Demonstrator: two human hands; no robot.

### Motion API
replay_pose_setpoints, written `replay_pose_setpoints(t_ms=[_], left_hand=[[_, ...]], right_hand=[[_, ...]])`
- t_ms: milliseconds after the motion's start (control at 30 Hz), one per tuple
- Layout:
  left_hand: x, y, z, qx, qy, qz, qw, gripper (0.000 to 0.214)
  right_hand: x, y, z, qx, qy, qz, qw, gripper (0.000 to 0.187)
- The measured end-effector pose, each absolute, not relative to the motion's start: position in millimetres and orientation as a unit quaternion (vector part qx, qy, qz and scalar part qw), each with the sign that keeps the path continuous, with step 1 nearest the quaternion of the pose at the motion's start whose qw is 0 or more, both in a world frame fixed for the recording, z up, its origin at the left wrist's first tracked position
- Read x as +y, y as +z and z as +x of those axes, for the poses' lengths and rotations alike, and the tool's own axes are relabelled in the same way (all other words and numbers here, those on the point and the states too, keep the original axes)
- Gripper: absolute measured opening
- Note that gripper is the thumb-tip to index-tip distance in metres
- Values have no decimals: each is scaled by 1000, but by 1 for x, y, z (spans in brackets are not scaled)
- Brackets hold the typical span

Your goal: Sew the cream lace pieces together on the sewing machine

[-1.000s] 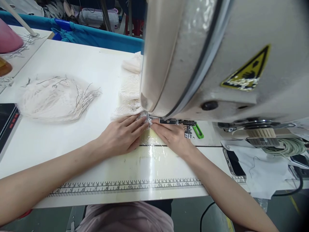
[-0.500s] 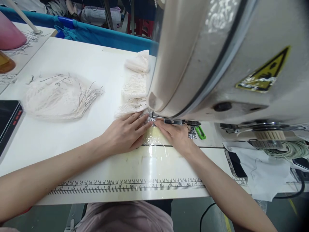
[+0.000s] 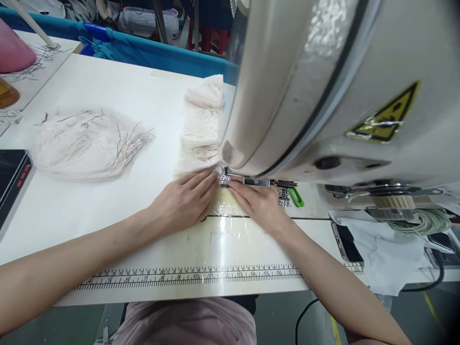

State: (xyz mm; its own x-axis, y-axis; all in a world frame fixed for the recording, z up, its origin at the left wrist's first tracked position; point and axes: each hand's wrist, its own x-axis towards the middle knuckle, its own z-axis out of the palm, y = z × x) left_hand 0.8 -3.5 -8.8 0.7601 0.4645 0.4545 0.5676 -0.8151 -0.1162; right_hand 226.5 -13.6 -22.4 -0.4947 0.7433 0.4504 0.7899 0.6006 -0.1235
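The left hand [image 3: 185,199] lies outstretched on pale fabric [image 3: 201,127] by the sewing machine [image 3: 287,96]; whether the right hand [image 3: 260,203] grips is unclear.

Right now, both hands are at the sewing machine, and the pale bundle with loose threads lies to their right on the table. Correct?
No, wrong side: the head view shows the bundle to the left of the left hand and right hand. The rest stands.

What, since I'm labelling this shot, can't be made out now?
All in the head view:
Pale fabric, right side: hidden by the sewing machine head.
Left hand, underside: covered by its own back.
Right hand, far side: behind the metal fitting.
Black case: cut off by the left edge.
Warning sticker, picture: obscured by glare.
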Motion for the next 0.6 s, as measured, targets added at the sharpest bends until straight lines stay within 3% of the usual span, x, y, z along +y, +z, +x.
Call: replay_pose_setpoints(t_ms=[600], left_hand=[[0, -7, 1, -303, -164, -937, 62, 36]], right_hand=[[-23, -16, 223, -859, -19, -458, 227, 25]])
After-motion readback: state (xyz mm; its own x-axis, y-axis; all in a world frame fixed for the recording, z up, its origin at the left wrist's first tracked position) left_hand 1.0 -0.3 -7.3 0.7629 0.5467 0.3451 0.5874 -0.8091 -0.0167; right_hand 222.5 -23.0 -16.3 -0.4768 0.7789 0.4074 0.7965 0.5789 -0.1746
